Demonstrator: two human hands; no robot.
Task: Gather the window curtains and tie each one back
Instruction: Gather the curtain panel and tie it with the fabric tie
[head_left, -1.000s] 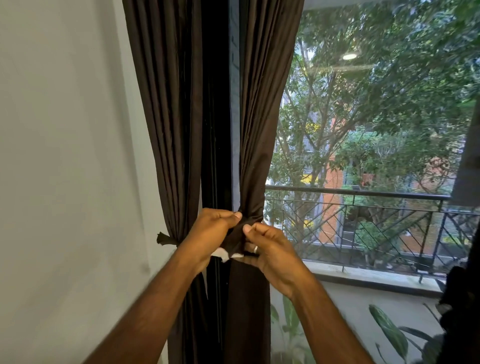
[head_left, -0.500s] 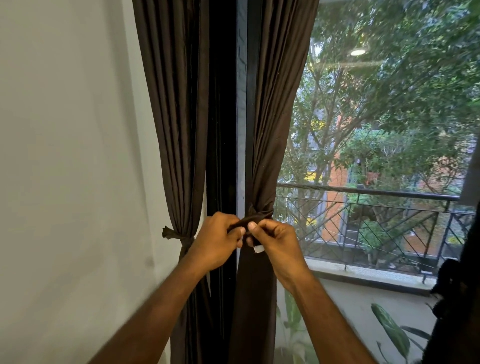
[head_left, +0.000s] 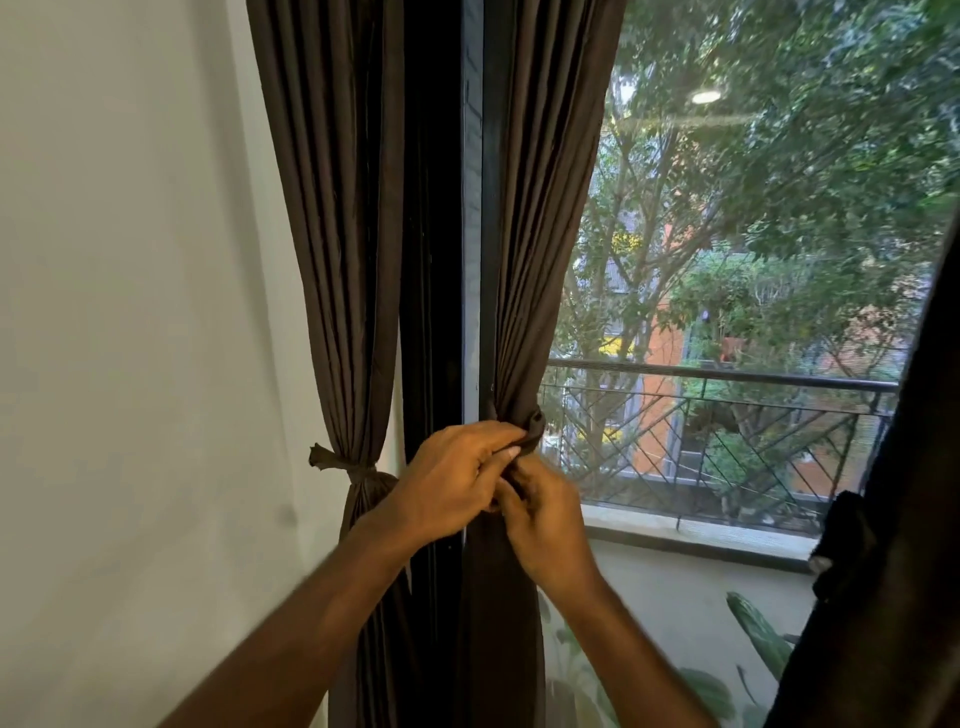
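The tie-back band (head_left: 532, 431) is now cinched round the gathered right curtain (head_left: 540, 234) beside the window frame (head_left: 470, 208); its ends are pinched by the left hand (head_left: 452, 480) and right hand (head_left: 545, 525), closer together than before, so knotting seems underway. The left curtain (head_left: 337, 234) is already tied.

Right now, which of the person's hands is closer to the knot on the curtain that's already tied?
The left hand. It is just right of the tied curtain's knot; the right hand lies farther right. Both grip the tie-back of the second curtain.
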